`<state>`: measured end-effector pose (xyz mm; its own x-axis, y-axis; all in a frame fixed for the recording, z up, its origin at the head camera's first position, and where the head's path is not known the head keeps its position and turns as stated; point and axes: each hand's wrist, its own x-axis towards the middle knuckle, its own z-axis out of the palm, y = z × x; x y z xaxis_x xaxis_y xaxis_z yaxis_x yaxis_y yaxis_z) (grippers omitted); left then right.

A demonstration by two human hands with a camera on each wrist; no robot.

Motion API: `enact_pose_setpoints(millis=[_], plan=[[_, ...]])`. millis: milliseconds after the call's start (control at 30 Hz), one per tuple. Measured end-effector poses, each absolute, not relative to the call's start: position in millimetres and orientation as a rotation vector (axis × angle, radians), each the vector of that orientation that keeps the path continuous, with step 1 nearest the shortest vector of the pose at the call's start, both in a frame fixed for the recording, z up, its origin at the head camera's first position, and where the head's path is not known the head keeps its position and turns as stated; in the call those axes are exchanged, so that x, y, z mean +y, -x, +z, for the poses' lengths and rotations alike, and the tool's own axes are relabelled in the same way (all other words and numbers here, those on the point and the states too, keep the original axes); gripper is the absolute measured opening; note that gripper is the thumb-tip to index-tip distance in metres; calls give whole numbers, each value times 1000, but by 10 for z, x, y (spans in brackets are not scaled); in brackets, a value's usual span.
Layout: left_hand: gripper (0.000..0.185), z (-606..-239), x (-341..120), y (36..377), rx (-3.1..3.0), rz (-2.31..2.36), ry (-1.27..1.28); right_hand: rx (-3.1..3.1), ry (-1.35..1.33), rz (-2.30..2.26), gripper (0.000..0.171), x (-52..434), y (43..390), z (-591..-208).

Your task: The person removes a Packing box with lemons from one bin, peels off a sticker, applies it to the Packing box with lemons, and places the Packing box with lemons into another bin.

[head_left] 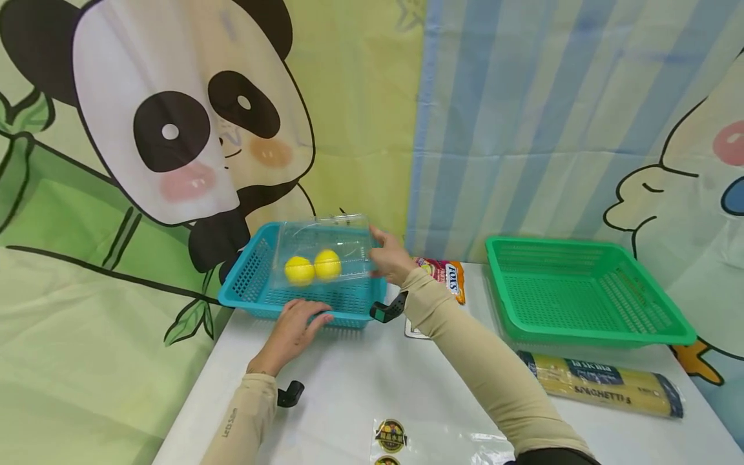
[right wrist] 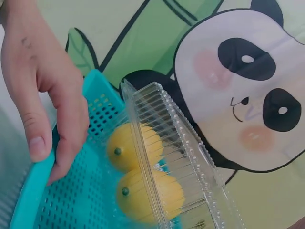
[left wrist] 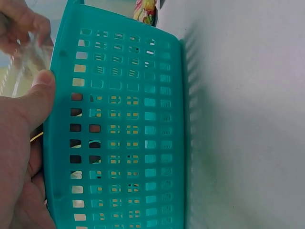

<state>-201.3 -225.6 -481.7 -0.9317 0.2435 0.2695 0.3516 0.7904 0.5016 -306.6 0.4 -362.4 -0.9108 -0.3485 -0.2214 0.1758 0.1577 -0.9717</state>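
1. My right hand (head_left: 391, 258) grips the right end of a clear plastic clamshell box (head_left: 323, 252), fingers curled round its edge; the box sits tilted over the teal basket (head_left: 250, 278), partly inside it, at the back left of the white table (head_left: 360, 381).

2. Two yellow lemons (head_left: 314, 267) lie side by side inside the clamshell box, touching each other. In the right wrist view they rest low against the clear wall (right wrist: 143, 176).

3. My left hand (head_left: 296, 326) rests on the near rim of the teal basket. The left wrist view shows the thumb (left wrist: 40, 95) pressed over the rim, while the fingers lie loosely along the outside wall.

4. Risk, as I judge it: I hold the box at one end only, so it could twist or sag, and the lemons could roll to the low side and shift the weight suddenly.

5. I cannot tell whether the lid is latched. If it is not, squeezing the thin plastic could pop it open and spill the fruit.

6. The basket sits close to the table's left edge; a push from either hand could slide it toward the panda backdrop (head_left: 174, 129).

7. Well apart on the right stand a green basket (head_left: 581, 290), a spaghetti packet (head_left: 604, 382) and a snack bag (head_left: 450, 274).
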Motion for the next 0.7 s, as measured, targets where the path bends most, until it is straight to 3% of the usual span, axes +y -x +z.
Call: enact_pose_setpoints(millis=[700], plan=[[33, -4847, -2250, 2023, -2768, -833, 483, 2154, 109, -1838, 80, 1073, 2753, -3377]])
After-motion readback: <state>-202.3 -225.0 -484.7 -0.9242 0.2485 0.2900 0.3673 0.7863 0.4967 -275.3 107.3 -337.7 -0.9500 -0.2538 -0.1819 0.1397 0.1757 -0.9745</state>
